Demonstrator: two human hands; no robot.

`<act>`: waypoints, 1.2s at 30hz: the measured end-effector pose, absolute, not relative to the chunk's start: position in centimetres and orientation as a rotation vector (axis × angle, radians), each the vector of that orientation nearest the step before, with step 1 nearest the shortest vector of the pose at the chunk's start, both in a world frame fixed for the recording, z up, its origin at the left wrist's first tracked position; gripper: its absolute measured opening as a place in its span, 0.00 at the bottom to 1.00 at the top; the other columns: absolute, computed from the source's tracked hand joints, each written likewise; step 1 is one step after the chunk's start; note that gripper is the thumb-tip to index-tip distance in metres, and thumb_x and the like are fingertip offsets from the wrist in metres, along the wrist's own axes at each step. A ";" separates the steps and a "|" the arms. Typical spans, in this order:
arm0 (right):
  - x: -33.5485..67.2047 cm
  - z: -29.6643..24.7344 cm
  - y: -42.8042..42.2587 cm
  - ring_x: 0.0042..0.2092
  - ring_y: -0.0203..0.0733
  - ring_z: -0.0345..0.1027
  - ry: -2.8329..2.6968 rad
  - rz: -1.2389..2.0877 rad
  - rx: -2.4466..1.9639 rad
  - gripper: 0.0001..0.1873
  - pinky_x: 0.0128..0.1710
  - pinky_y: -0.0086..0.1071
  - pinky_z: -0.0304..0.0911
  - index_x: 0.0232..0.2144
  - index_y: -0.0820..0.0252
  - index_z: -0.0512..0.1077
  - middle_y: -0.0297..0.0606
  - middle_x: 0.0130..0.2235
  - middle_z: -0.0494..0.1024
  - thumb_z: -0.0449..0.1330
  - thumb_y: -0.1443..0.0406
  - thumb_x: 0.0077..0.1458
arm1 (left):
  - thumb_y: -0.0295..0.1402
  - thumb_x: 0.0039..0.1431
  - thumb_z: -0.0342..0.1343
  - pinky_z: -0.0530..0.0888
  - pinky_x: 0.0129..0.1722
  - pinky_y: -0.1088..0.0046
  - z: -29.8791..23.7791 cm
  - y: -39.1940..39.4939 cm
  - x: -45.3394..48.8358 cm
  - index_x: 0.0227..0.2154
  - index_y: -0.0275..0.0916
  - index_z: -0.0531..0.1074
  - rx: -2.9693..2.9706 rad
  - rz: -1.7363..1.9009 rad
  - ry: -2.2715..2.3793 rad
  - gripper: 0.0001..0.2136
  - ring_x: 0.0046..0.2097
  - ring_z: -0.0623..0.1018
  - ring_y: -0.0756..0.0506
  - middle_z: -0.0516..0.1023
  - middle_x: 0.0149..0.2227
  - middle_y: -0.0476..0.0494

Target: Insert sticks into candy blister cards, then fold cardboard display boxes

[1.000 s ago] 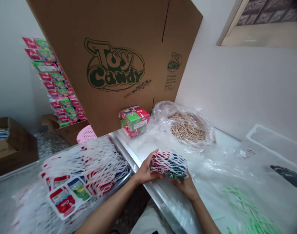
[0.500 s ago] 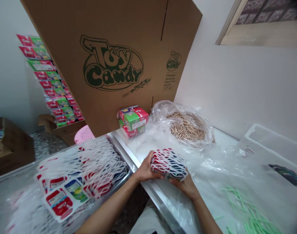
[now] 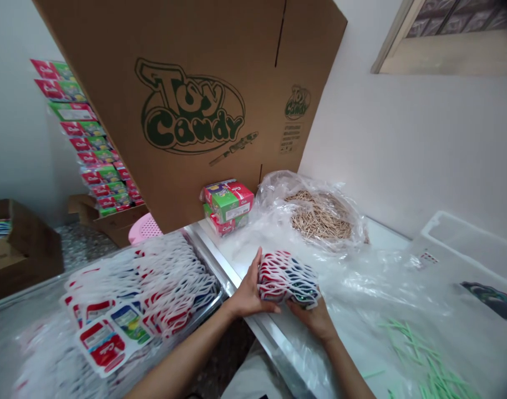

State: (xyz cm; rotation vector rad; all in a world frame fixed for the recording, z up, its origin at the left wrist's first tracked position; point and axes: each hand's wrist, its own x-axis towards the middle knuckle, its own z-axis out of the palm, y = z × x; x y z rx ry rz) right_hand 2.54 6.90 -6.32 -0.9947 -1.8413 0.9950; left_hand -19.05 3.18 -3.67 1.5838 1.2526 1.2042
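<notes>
Over the edge of the white table is a stack of white-edged candy packs (image 3: pixel 287 280), red on one side and blue-green on the other. My right hand (image 3: pixel 315 318) grips it from the lower right, its fingers partly hidden behind the packs. Against the left side rests my left hand (image 3: pixel 250 291), fingers stretched and thumb held apart below the stack. To the left, a metal tray (image 3: pixel 220 296) carries rows of similar packs (image 3: pixel 170 271). One loose pack (image 3: pixel 112 338) lies face up at their front, with a red Cola label and a blue-green one.
Two Cola boxes (image 3: pixel 228 205) sit stacked before a large Toy Candy carton (image 3: pixel 195 33). Behind my hands lies a clear bag of tan sticks (image 3: pixel 320 219). Green sticks (image 3: pixel 428 360) are scattered at right on plastic sheeting, near a clear bin (image 3: pixel 465 238).
My left hand has loosened: its fingers now point up and its thumb has straightened away from the stack. The stack stays in my right hand, nearly in place.
</notes>
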 end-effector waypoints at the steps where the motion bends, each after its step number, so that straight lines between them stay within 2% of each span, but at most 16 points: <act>1: 2.5 -6.4 7.0 0.58 0.53 0.58 -1.838 0.993 -0.990 0.28 0.59 0.48 0.53 0.51 0.58 0.69 0.44 0.56 0.68 0.64 0.60 0.46 | 0.46 0.28 0.71 0.52 0.62 0.51 -2.5 2.9 -19.1 0.63 0.46 0.26 1.727 1.181 1.320 0.67 0.65 0.51 0.32 0.46 0.65 0.33; 3: 2.6 -6.7 7.0 0.58 0.53 0.59 -1.831 1.009 -0.978 0.30 0.58 0.48 0.54 0.53 0.59 0.67 0.46 0.56 0.67 0.64 0.59 0.46 | 0.51 0.32 0.68 0.46 0.62 0.47 0.6 2.6 -18.9 0.63 0.42 0.25 2.126 1.064 1.404 0.65 0.66 0.45 0.30 0.38 0.66 0.29; 5: 2.8 -7.1 7.0 0.56 0.54 0.61 -1.817 1.037 -0.962 0.33 0.56 0.49 0.58 0.54 0.60 0.64 0.47 0.56 0.68 0.65 0.58 0.46 | 0.54 0.36 0.64 0.39 0.62 0.45 3.9 2.6 -18.0 0.64 0.38 0.29 2.486 0.816 1.395 0.61 0.66 0.41 0.29 0.36 0.67 0.28; 8: 3.0 -7.7 7.0 0.52 0.55 0.66 -1.777 1.074 -0.970 0.37 0.51 0.50 0.64 0.56 0.58 0.59 0.48 0.53 0.70 0.65 0.58 0.45 | 0.51 0.41 0.61 0.35 0.62 0.48 7.2 3.8 -16.1 0.64 0.33 0.35 2.799 0.428 1.279 0.54 0.66 0.43 0.31 0.46 0.65 0.28; 10: 3.2 -8.0 6.9 0.50 0.55 0.68 -1.764 1.077 -0.996 0.37 0.49 0.50 0.66 0.55 0.57 0.58 0.48 0.51 0.72 0.66 0.58 0.44 | 0.47 0.41 0.61 0.38 0.62 0.49 7.8 5.0 -15.0 0.62 0.29 0.43 2.862 0.257 1.317 0.50 0.63 0.54 0.32 0.60 0.59 0.26; 12: 3.3 -8.0 6.9 0.51 0.56 0.68 -1.770 1.064 -1.014 0.37 0.49 0.50 0.66 0.53 0.57 0.59 0.48 0.51 0.72 0.67 0.58 0.42 | 0.45 0.40 0.61 0.45 0.61 0.50 7.5 6.2 -14.4 0.56 0.28 0.58 2.872 0.129 1.403 0.40 0.54 0.66 0.32 0.70 0.48 0.28; 13: 3.3 -8.0 6.8 0.51 0.56 0.67 -1.778 1.058 -1.017 0.37 0.50 0.50 0.65 0.53 0.57 0.59 0.48 0.51 0.72 0.68 0.58 0.41 | 0.44 0.39 0.61 0.49 0.60 0.50 7.3 6.8 -14.2 0.49 0.29 0.65 2.877 0.087 1.432 0.34 0.49 0.69 0.33 0.72 0.43 0.30; 15: 3.2 -7.7 6.8 0.53 0.56 0.66 -1.789 1.056 -1.019 0.36 0.50 0.49 0.65 0.51 0.58 0.60 0.48 0.52 0.71 0.68 0.58 0.40 | 0.45 0.38 0.61 0.55 0.57 0.52 6.9 7.6 -14.1 0.38 0.33 0.71 2.899 0.050 1.423 0.25 0.46 0.70 0.34 0.73 0.39 0.32; 17: 2.9 -7.2 6.7 0.52 0.55 0.66 -1.769 1.062 -1.024 0.33 0.50 0.48 0.65 0.49 0.59 0.61 0.49 0.51 0.71 0.67 0.58 0.42 | 0.44 0.37 0.61 0.63 0.51 0.56 7.0 8.0 -14.1 0.36 0.35 0.69 2.884 0.000 1.369 0.22 0.43 0.72 0.36 0.73 0.37 0.35; 19: 2.6 -6.5 6.7 0.50 0.54 0.68 -1.721 1.066 -1.030 0.30 0.48 0.48 0.66 0.48 0.59 0.62 0.48 0.49 0.73 0.66 0.59 0.44 | 0.42 0.39 0.60 0.70 0.40 0.62 7.6 8.2 -14.1 0.38 0.36 0.67 2.822 -0.094 1.337 0.22 0.37 0.74 0.38 0.75 0.35 0.39; 22: 2.3 -5.4 6.8 0.48 0.53 0.70 -1.683 1.065 -1.022 0.28 0.47 0.47 0.67 0.48 0.58 0.62 0.46 0.47 0.74 0.65 0.58 0.45 | 0.41 0.42 0.58 0.69 0.30 0.66 9.2 8.1 -14.1 0.39 0.37 0.65 2.796 -0.135 1.324 0.21 0.33 0.75 0.40 0.75 0.33 0.41; 25: 2.7 -5.0 7.1 0.51 0.54 0.67 -1.677 1.084 -0.991 0.39 0.49 0.47 0.66 0.55 0.56 0.58 0.47 0.51 0.71 0.68 0.58 0.42 | 0.43 0.42 0.58 0.69 0.33 0.64 9.7 8.2 -14.0 0.40 0.37 0.64 2.836 -0.081 1.355 0.23 0.36 0.75 0.38 0.74 0.37 0.38; 28: 3.2 -6.0 7.4 0.56 0.53 0.62 -1.677 1.214 -0.925 0.55 0.54 0.48 0.61 0.62 0.55 0.44 0.49 0.58 0.64 0.70 0.57 0.38 | 0.46 0.37 0.62 0.69 0.38 0.62 8.4 8.4 -14.1 0.41 0.37 0.63 2.779 -0.144 1.417 0.28 0.40 0.73 0.37 0.73 0.40 0.37; 30: 3.3 -7.0 7.5 0.58 0.52 0.60 -1.663 1.293 -0.901 0.59 0.56 0.48 0.57 0.64 0.55 0.39 0.48 0.60 0.61 0.71 0.58 0.38 | 0.48 0.34 0.63 0.69 0.40 0.61 7.2 8.6 -14.2 0.42 0.37 0.63 2.743 -0.146 1.440 0.32 0.41 0.73 0.37 0.73 0.41 0.37; 33: 3.1 -8.0 7.7 0.58 0.51 0.59 -1.651 1.291 -0.925 0.60 0.57 0.48 0.57 0.64 0.55 0.38 0.47 0.60 0.60 0.71 0.59 0.38 | 0.46 0.34 0.63 0.69 0.38 0.62 6.1 8.9 -14.3 0.45 0.37 0.62 2.756 -0.091 1.445 0.33 0.41 0.73 0.37 0.73 0.42 0.36; 36: 2.7 -8.1 8.0 0.54 0.53 0.64 -1.691 1.145 -1.058 0.45 0.53 0.49 0.61 0.58 0.60 0.55 0.48 0.54 0.69 0.68 0.58 0.40 | 0.41 0.39 0.61 0.69 0.36 0.63 6.5 9.1 -14.2 0.44 0.35 0.63 2.749 -0.147 1.455 0.28 0.37 0.75 0.37 0.76 0.36 0.37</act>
